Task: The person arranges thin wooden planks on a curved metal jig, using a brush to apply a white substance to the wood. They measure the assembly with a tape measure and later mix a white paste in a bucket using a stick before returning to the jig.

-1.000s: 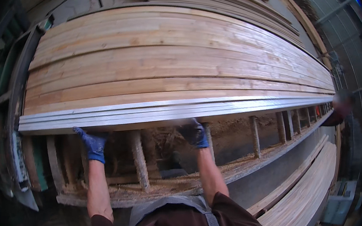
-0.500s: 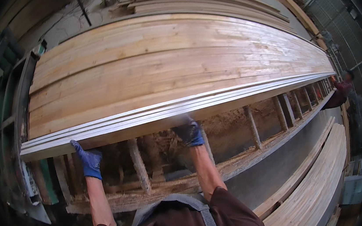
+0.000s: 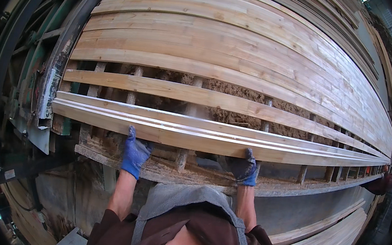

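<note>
In a blue work glove, my left hand [image 3: 135, 153] is at the near side of several long wooden boards [image 3: 189, 140] standing together on edge, their upper edges coated white. The thumb points up against the front board, and the fingers reach beneath it, partly hidden. Farther right along the same boards, my gloved right hand [image 3: 243, 168] grips the lower edge in the same way, its thumb raised on the front face. Just beyond lies a single loose board [image 3: 170, 90], and past it a wide surface of boards laid side by side [image 3: 223, 44].
A slatted frame with a near rail [image 3: 199, 178] carries the boards, with sawdust [image 3: 237, 95] beneath. Dark metal machinery [image 3: 65, 46] stands at the left end. Stacked boards [image 3: 322, 241] lie at lower right. Another person [image 3: 381, 184] is at the far right end.
The white-edged boards now stand apart from the wide board surface, with a gap and one loose board between. My view has turned, and both hands remain at the front board.
</note>
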{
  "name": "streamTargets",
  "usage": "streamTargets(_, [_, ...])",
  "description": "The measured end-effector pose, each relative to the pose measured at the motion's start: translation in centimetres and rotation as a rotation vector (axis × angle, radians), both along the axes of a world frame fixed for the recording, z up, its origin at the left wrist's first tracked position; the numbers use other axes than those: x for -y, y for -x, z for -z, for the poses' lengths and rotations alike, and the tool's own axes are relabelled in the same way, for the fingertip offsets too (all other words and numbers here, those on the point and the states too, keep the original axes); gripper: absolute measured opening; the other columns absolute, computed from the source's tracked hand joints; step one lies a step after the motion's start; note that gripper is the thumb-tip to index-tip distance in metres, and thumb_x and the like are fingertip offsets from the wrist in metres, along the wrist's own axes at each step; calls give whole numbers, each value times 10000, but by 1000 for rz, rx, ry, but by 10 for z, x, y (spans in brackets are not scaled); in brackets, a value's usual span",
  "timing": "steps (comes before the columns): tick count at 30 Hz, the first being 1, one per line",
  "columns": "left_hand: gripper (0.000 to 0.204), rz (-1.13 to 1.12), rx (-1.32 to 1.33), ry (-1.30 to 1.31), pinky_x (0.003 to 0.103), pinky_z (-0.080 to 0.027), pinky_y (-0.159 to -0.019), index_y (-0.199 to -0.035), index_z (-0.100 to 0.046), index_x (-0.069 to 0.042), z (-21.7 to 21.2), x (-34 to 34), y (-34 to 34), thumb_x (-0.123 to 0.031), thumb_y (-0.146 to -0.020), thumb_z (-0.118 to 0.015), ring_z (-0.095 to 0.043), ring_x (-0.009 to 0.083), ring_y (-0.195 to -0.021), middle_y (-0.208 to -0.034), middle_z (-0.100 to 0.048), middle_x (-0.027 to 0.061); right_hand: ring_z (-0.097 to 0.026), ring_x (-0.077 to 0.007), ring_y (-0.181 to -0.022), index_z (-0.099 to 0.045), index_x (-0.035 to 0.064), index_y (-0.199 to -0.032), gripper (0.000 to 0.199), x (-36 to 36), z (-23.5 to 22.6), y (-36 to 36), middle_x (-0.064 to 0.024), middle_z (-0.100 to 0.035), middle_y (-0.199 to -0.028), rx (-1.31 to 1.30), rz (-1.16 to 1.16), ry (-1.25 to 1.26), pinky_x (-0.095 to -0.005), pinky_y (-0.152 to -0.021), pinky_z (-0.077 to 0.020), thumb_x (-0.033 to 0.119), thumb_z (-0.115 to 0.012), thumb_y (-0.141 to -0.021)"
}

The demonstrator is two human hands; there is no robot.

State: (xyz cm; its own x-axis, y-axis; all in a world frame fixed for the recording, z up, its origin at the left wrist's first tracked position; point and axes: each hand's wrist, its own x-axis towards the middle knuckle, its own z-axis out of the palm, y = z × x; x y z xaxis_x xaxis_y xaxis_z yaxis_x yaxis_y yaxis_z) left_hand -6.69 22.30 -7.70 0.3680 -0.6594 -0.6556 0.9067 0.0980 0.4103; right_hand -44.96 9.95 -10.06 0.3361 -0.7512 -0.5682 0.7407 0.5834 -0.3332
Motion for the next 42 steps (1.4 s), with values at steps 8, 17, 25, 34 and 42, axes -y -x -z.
streamTargets(8, [640, 167, -50, -250, 430, -476, -1008, -1388, -459, -105, -32, -59, 18, -529, -927, -589, -524, 287, -1209, -1378, -504, 111, -651, -291, -913, -527, 160, -1267, 411, -55, -34, 24, -99, -645, -1135, -220, -118, -314, -461, -662, -556, 349, -655, -925])
streamTargets(17, [555, 299, 36, 11, 484, -534, -946, -1376, -411, -110, -3, 85, -8, -464, -971, -545, -554, 342, -1161, -1315, -501, 180, -683, -259, -821, -588, 43, -1202, 600, 75, -9, -6, -157, -700, -981, -257, -246, -1, -372, -652, -581, 536, -665, -870])
streamTargets(25, [586, 413, 133, -45, 404, -631, -662, -1334, -443, -52, -21, 68, -17, -498, -966, -537, -695, 330, -933, -1216, -592, 220, -574, -169, -511, -642, 97, -923, 458, 69, -20, -3, -36, -625, -649, -480, -425, 21, -275, -434, -480, 554, -619, -900])
streamTargets(34, [525, 508, -15, -101, 409, -634, -659, -1331, -430, -21, -24, 4, 28, -416, -997, -518, -707, 348, -913, -1167, -615, 248, -541, -157, -496, -604, 177, -872, 266, -18, -18, 1, -30, -603, -630, -601, -256, -158, -243, -432, -437, 435, -660, -909])
streamTargets(42, [545, 588, 6, 24, 374, -622, -611, -1320, -459, -23, -9, 45, 23, -435, -974, -547, -725, 305, -821, -1115, -661, 214, -571, -163, -588, -574, 152, -792, 254, 33, 1, 0, -37, -601, -671, -461, -201, -67, -286, -475, -461, 345, -616, -951])
